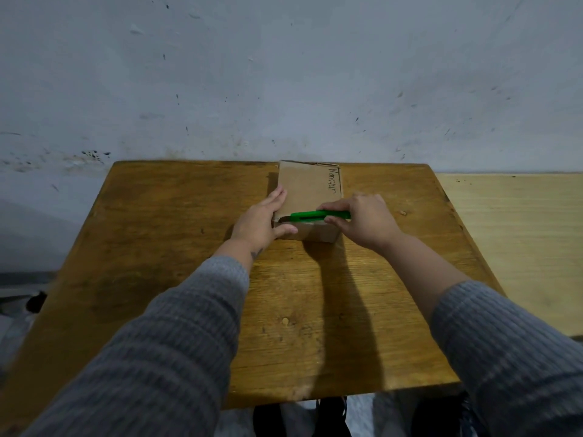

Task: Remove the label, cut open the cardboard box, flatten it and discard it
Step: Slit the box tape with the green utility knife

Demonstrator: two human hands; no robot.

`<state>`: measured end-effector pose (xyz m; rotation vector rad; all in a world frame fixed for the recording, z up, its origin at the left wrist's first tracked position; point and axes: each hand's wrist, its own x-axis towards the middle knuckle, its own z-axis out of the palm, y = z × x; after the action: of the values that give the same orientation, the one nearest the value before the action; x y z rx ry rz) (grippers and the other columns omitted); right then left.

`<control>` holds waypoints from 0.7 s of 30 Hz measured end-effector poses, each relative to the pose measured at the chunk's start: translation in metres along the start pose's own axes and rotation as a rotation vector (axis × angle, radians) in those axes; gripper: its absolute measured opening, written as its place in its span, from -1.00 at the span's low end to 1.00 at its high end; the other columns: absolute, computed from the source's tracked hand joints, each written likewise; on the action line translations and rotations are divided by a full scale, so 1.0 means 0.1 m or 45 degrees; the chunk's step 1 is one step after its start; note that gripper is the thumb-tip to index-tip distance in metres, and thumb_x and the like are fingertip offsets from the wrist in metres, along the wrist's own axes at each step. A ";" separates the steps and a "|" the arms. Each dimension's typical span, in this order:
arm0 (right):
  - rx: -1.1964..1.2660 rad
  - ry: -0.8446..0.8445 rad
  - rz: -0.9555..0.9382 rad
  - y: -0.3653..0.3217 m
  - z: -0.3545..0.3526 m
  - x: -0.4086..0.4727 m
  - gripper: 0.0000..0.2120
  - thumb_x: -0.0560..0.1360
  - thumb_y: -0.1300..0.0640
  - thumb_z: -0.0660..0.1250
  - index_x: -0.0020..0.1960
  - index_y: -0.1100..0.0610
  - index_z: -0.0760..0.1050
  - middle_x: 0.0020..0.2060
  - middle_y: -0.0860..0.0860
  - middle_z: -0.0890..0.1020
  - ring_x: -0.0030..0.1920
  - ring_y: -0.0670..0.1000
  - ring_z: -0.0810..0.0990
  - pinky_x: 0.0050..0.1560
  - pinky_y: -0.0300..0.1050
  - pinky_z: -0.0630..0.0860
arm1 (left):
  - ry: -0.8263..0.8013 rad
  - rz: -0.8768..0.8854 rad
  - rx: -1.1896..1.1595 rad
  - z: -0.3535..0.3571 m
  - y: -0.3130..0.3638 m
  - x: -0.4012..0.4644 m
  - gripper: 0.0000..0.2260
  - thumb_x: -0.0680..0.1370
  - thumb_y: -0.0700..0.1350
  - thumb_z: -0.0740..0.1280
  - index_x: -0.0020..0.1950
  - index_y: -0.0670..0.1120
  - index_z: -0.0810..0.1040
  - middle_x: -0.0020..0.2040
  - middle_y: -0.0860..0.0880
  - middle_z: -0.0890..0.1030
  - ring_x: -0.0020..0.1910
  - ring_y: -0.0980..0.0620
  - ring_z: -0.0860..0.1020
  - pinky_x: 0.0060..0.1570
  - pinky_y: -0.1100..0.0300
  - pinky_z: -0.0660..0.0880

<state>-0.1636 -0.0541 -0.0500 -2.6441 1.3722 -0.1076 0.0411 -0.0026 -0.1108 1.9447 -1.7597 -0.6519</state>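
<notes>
A flat brown cardboard box (pixel 307 190) lies at the far middle of the wooden table (pixel 157 247), with handwriting along its right edge. My left hand (pixel 263 220) grips the box's near left corner, fingers along its left side and thumb across its front face. My right hand (pixel 362 220) holds a green utility knife (pixel 315 216) lying sideways along the box's near top edge. The knife's tip points left, at the corner by my left hand. No label is visible on the box.
A stained grey wall (pixel 284 89) rises right behind the table's far edge. A lighter wooden surface (pixel 511 241) adjoins the table on the right. The floor drops away on the left, and dark shoes (pixel 315 417) show below the near edge.
</notes>
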 end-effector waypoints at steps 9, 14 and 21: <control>-0.067 -0.024 -0.030 -0.02 0.01 0.10 -0.65 0.56 -0.08 0.22 0.33 -0.13 0.44 0.15 -0.01 0.64 0.14 0.07 0.53 0.16 0.03 0.43 | 0.007 0.002 0.035 0.00 0.01 -0.01 -0.27 0.49 0.10 0.39 0.57 0.08 0.10 0.56 0.21 0.05 0.49 0.01 0.22 0.36 -0.04 0.34; -0.125 -0.010 -0.086 -0.08 0.00 0.13 -0.65 0.58 -0.05 0.20 0.36 -0.13 0.41 0.14 -0.01 0.64 0.15 0.06 0.53 0.15 0.02 0.39 | 0.022 -0.006 0.120 0.01 0.02 -0.03 -0.27 0.49 0.14 0.38 0.56 0.11 0.09 0.55 0.25 0.04 0.48 0.02 0.25 0.32 -0.07 0.39; -0.115 -0.024 -0.067 0.01 -0.02 0.08 -0.65 0.58 -0.06 0.19 0.36 -0.15 0.40 0.16 0.00 0.61 0.13 0.05 0.49 0.13 0.01 0.34 | 0.008 0.030 0.173 0.00 0.03 -0.02 -0.27 0.50 0.15 0.35 0.57 0.07 0.08 0.56 0.18 0.06 0.47 0.01 0.26 0.45 -0.09 0.21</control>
<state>-0.1598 -0.0614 -0.0482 -2.7482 1.3326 -0.0271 0.0386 -0.0014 -0.1086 2.0092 -1.8637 -0.5293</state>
